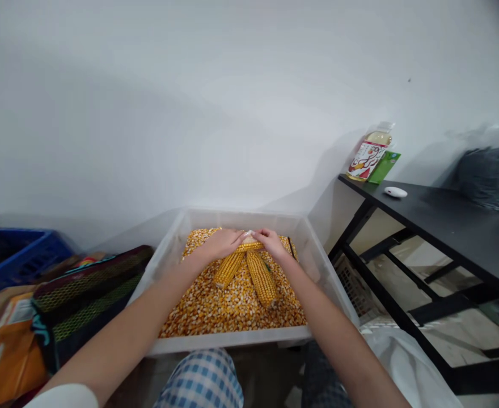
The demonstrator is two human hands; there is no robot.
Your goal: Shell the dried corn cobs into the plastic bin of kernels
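Both hands grip one partly shelled corn cob (250, 247), held crosswise above the far half of a white plastic bin. Its near side shows yellow kernels, and a pale bare patch shows along the top. My left hand (226, 243) closes around its left end, and my right hand (270, 242) holds the right end, with fingertips near the pale patch. Just below lie two more yellow cobs, a left cob (229, 270) and a right cob (261, 279), spread in a V. They rest on a bed of loose corn kernels (219, 311).
The white bin (232, 340) stands against the wall. At right is a black table (453, 226) bearing a bottle (371, 156), a green packet (384, 167) and a white oval object (396, 192). A mesh bag (92, 289) and blue crate (32, 249) sit left.
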